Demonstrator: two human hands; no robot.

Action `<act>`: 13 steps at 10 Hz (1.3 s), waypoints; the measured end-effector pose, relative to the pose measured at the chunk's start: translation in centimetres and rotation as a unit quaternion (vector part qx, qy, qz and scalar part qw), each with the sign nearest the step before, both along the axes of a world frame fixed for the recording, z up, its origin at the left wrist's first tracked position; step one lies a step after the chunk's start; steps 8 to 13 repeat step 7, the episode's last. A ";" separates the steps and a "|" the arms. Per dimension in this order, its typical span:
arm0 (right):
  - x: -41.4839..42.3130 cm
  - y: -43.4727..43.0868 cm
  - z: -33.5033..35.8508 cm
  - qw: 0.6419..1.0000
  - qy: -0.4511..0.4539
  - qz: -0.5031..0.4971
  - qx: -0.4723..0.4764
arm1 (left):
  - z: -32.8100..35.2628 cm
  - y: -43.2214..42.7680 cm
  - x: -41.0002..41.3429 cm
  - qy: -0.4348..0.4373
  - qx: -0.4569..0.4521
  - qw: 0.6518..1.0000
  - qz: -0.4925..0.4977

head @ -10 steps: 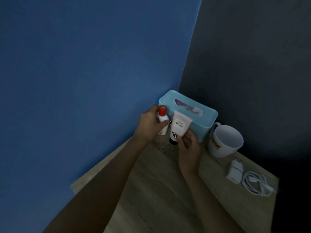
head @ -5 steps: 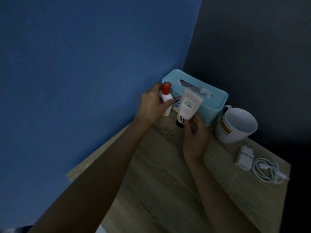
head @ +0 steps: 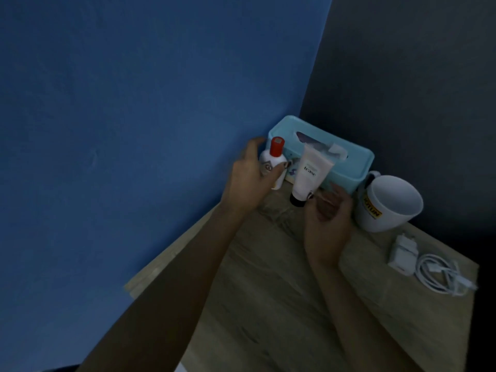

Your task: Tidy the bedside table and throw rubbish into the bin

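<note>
- Left hand [head: 249,181]: still wrapped around red-capped bottle [head: 273,163], unchanged.
- Right hand [head: 326,216]: fingers loosening on white tube [head: 310,177], now stood cap-down against tissue box [head: 346,167]; placement nearly complete.

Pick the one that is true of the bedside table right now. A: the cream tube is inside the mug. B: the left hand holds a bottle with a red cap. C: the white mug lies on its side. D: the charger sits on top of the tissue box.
B: the left hand wraps the white bottle, whose red cap sticks up above the fingers.
</note>
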State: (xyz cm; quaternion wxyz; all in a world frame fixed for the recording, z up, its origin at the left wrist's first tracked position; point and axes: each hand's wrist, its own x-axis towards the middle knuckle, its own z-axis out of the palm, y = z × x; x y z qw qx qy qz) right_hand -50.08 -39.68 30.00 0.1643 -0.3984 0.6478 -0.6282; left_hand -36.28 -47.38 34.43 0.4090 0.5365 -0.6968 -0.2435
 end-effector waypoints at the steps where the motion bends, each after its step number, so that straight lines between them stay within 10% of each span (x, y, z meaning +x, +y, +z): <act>1: 0.2 0.7 0.4 0.998 0.060 -0.021 -0.006 | 0.7 1.6 0.8 -0.001 -0.006 0.999 0.031; 3: 0.8 6.5 5.3 0.962 0.158 0.111 0.195 | 6.4 7.6 2.7 -0.099 0.056 0.993 0.019; 5: -1.2 8.8 19.8 0.824 0.186 0.222 0.487 | 17.8 12.6 3.9 -0.201 0.097 0.975 0.005; 7: -4.7 9.5 36.7 0.773 0.155 0.242 0.565 | 30.6 15.8 4.8 -0.235 0.211 0.949 -0.006; 13: -4.7 9.5 36.7 0.773 0.155 0.242 0.565 | 30.6 15.8 4.8 -0.235 0.211 0.949 -0.006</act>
